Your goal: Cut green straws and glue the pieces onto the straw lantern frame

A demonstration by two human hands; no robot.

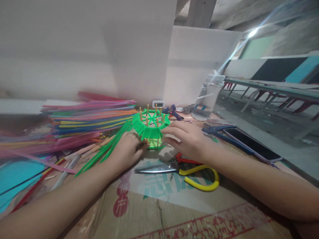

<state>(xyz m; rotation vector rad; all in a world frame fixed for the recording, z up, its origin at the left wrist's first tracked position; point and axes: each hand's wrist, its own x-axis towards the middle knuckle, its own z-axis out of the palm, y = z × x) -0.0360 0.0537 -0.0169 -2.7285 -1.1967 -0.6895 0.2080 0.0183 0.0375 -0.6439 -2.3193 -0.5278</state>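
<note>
A small green woven basket frame with upright wooden sticks stands on flattened cardboard. Green pipe cleaners trail from its left side toward me. My left hand grips the woven green band at the frame's lower left. My right hand rests against the frame's right side, fingers spread over the weave. Directly in front of the frame, between my forearms, lie scissors with yellow and red handles.
A big heap of coloured pipe cleaners fills the left. A blue glue gun and a clear plastic jar stand behind the frame. A phone and blue pliers lie at the right. White walls rise behind.
</note>
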